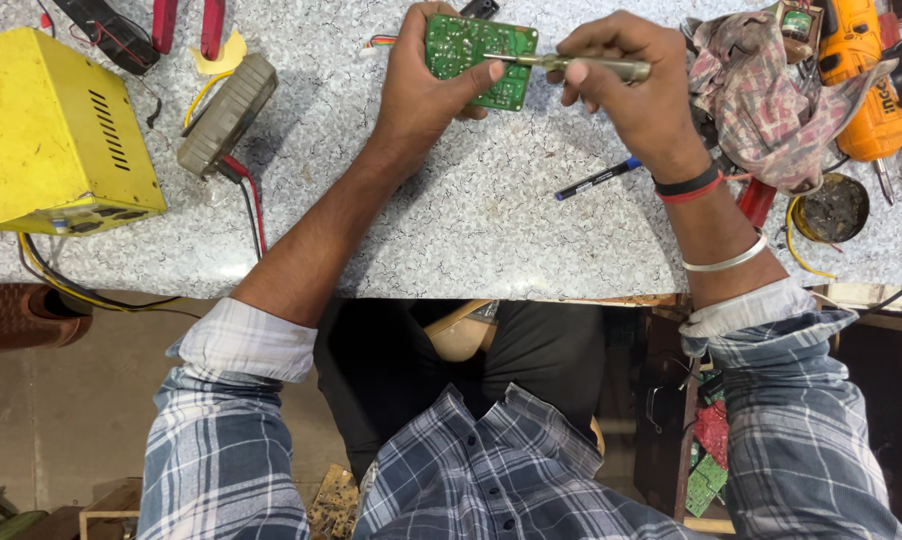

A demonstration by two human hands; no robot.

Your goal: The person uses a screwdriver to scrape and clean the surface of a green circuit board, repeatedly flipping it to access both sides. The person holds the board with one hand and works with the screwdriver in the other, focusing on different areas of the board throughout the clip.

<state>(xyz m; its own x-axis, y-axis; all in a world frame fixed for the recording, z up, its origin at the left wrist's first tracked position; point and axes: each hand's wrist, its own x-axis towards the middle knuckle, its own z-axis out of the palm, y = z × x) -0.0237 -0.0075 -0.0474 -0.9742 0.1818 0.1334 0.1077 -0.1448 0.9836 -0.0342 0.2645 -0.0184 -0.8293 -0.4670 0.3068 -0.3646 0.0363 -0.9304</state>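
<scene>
Gripping green board [479, 58], slim tool [596, 67]

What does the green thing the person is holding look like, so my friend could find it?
Look at the far edge of the speckled grey table. There the left hand holds a flat green circuit board, dotted with solder spots. It is the only green rectangle there, touched by a metal tool.

one circuit board [479, 58], one pen [597, 179], two hands [426, 85]
</scene>
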